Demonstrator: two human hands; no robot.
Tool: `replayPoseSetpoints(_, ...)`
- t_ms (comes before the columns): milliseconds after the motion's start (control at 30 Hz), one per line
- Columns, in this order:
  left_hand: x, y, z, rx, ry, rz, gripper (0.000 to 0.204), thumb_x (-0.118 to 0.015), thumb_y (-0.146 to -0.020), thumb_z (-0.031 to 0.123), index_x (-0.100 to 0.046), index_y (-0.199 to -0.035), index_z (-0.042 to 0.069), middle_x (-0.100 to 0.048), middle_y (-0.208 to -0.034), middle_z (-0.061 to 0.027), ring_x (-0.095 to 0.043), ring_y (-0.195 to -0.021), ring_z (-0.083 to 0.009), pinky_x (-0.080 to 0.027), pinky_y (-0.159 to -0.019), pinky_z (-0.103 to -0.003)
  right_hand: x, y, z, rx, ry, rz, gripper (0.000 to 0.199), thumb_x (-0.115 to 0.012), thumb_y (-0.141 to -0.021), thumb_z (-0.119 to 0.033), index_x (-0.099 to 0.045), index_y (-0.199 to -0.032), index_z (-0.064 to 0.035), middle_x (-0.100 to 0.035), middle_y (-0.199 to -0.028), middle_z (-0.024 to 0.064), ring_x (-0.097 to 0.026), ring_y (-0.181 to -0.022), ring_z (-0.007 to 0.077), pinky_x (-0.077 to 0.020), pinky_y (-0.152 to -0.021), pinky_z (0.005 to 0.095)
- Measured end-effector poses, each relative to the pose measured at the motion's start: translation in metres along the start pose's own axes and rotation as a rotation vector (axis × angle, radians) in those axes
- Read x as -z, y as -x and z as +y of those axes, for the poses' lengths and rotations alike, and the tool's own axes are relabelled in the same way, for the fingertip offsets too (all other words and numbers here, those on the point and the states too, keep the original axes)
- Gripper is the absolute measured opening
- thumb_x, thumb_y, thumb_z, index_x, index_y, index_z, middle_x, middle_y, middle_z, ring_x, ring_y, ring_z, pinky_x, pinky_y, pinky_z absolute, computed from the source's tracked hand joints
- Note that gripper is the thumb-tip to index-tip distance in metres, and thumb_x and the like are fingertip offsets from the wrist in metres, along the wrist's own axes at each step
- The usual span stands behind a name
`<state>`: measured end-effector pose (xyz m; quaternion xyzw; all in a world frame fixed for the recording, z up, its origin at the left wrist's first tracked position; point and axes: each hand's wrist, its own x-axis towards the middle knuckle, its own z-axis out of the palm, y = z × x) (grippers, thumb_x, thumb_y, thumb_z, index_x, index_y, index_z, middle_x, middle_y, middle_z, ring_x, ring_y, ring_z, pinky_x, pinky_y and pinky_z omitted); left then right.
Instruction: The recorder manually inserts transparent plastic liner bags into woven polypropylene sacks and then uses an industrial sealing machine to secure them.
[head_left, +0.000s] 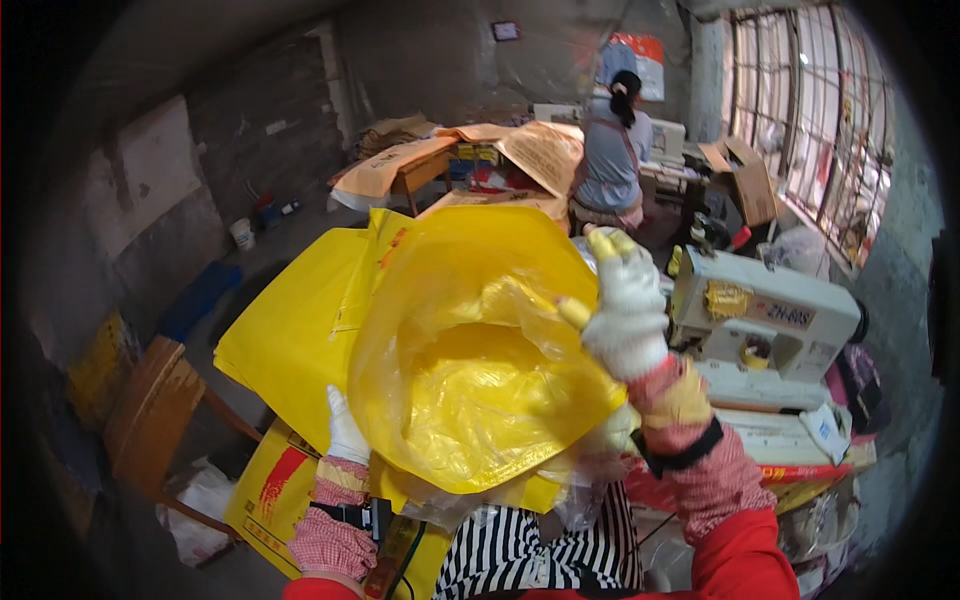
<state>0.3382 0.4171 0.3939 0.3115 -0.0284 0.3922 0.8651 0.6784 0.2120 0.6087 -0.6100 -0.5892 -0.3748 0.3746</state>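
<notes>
A large yellow woven plastic bag (470, 250) is in front of me, its mouth spread wide toward me. A clear plastic liner (385, 390) shows inside along the rim. My left hand (347, 432), in a white glove, is closed on the bag's lower left edge, with its fingers partly hidden behind the bag. My right hand (628, 310), gloved in white with yellow fingertips, is at the right rim. Its thumb and index finger stand apart, the thumb lying over the bag's opening.
Right of me stands a pale sewing machine (765, 310) on its table. More flat yellow bags (290, 330) lie at left, near a wooden chair (150, 410). A person (610, 150) sits farther back beside orange-brown sacks (540, 155) and a cardboard box (745, 180). A barred window (810, 110) is at right.
</notes>
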Motion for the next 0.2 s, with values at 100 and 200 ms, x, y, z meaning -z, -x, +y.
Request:
replayPoseSetpoints(100, 0.028, -0.016, -0.011, -0.083, 0.003, 0.391, 0.068, -0.029, -0.094, 0.055, -0.032, -0.140, 0.004, -0.037, -0.142, -0.0126, -0.033, -0.131, -0.0296, -0.021, -0.110, -0.040, -0.051, -0.038, 0.032, -0.334, 0.135, -0.460, 0.061, -0.069, -0.073, -0.037, -0.051, -0.122, -0.0061, -0.057, -0.113, 0.0177, -0.053, -0.105, 0.0358, -0.0453, -0.087, 0.0417)
replayPoseSetpoints(200, 0.076, -0.023, 0.001, -0.072, 0.179, 0.260, 0.067, -0.035, -0.092, 0.056, -0.033, -0.140, 0.009, -0.036, -0.142, -0.0105, -0.036, -0.128, -0.0278, -0.027, -0.108, -0.040, -0.090, -0.065, 0.059, -0.373, -0.072, -0.901, 0.059, -0.059, -0.081, -0.041, -0.047, -0.131, -0.0130, -0.052, -0.126, 0.0210, -0.053, -0.110, 0.0385, -0.0462, -0.089, 0.0413)
